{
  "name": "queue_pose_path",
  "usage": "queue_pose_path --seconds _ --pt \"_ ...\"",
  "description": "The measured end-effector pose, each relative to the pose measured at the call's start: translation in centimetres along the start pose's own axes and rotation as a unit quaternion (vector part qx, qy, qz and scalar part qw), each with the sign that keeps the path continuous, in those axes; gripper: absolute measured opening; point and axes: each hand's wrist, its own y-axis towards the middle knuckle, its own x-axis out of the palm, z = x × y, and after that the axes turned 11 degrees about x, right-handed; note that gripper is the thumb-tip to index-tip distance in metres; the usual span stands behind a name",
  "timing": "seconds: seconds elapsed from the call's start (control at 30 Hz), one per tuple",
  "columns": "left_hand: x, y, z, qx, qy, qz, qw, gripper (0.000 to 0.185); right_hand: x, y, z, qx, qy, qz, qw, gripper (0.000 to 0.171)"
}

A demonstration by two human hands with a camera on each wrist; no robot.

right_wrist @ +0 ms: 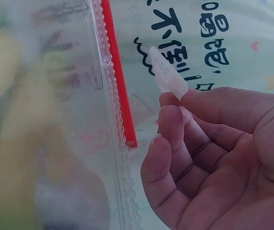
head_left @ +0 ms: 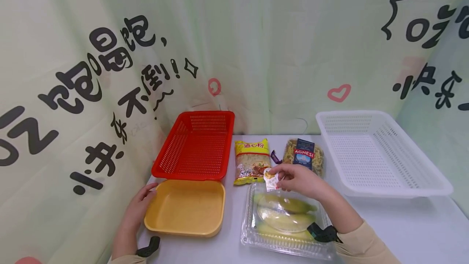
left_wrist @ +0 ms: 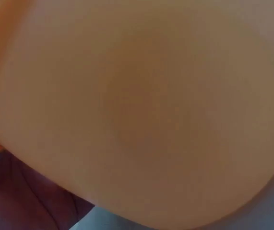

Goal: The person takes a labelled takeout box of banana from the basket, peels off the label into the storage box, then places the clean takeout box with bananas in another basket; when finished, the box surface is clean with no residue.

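At the yellow basin's [head_left: 183,231] left edge, my left hand [head_left: 138,207] touches the rim with its fingers. The outside of the basin [left_wrist: 141,120] fills most of the left wrist view and hides much of that hand [left_wrist: 36,196]. My right hand [head_left: 298,180] pinches a small white paper-like piece [head_left: 271,179], printed with a round brown picture, between thumb and fingers. It looks thin and flat in the right wrist view [right_wrist: 168,79]. Just below this hand lies a clear plastic box [head_left: 250,235] with yellow-green bananas [head_left: 286,219] inside.
Behind the basin stands a red basket [head_left: 190,172]. A yellow pasta bag [head_left: 253,162], a small purple wrapped piece [head_left: 275,157] and an AGNESI pasta bag [head_left: 304,154] lie at the back. A white basket [head_left: 388,166] is at right. Curtains [head_left: 264,52] surround the table.
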Motion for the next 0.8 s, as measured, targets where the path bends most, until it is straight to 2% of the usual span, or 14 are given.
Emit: queue_pose_path --seconds 0.13,0.47,0.8 --pt "0.3 0.4 -0.5 0.006 -0.014 0.013 0.9998 0.048 0.0 0.1 0.1 -0.002 -0.006 0.003 1.0 0.033" --pt "0.7 0.7 -0.6 -0.022 -0.092 0.036 0.9949 0.043 0.0 0.1 0.1 -0.002 -0.009 0.001 1.0 0.032" --pt "1.2 0.8 -0.6 -0.016 -0.126 0.012 0.9919 0.039 0.0 0.1 0.0 0.0 -0.007 0.0 1.0 0.033"
